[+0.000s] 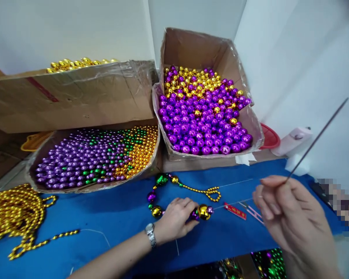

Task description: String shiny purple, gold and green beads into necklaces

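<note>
My left hand (177, 217), wearing a wristwatch (150, 235), is closed around part of a bead string (156, 211) over the blue tablecloth (125, 228). Large purple, green and gold beads make up this string, and a big gold bead (204, 212) sticks out past my fingertips. A thin thread runs from there towards my right hand (293, 221). Between its thumb and fingers, that hand pinches a long thin needle (317, 140), which points up and to the right. A small gold chain loop (213, 193) forms the string's other end.
Behind stands a cardboard box (197, 48) of purple and gold beads. At left, another box (159, 151) holds smaller purple, green and gold beads. Gold bead strands (14, 213) lie far left. A red packet (235, 211) and pink-handled snips (254, 213) lie near my right hand.
</note>
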Available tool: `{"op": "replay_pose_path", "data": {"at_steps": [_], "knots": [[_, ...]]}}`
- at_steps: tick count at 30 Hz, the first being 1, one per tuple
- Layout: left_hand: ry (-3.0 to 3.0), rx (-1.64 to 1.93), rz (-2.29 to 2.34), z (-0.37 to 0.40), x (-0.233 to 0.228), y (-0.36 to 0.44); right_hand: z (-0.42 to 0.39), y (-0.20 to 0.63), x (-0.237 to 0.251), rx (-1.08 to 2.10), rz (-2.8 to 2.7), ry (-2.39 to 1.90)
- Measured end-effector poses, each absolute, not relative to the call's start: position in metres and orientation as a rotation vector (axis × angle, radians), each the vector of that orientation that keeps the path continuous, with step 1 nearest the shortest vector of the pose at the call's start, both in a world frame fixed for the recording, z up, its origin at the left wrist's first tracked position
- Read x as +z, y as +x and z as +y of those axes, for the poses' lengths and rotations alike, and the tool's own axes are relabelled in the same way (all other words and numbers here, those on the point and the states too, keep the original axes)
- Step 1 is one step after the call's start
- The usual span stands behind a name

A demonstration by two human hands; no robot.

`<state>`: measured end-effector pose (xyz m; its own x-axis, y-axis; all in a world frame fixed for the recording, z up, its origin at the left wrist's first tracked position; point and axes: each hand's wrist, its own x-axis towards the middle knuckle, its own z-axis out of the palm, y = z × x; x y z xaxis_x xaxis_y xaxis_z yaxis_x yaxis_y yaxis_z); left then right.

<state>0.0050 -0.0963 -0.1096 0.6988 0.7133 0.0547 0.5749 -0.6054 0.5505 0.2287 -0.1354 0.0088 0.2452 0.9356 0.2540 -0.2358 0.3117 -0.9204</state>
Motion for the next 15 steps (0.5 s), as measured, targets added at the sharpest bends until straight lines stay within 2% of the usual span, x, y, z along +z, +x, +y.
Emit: {"op": "replay_pose_path", "data": {"at_steps": [8, 12, 15], "knots": [[2.712, 0.217, 1.116, -0.095, -0.129, -0.041, -0.123, 0.28, -0.02, 0.746, -0.729, -1.007], [2.791, 0.284, 1.167, -0.092, -0.138, -0.087, -0.113, 0.316, -0.026, 0.574, -0.618, -0.958], [2.845, 0.282, 1.261, -0.096, -0.14, -0.13, -0.108, 0.32, -0.026, 0.558, -0.585, -0.949]]}}
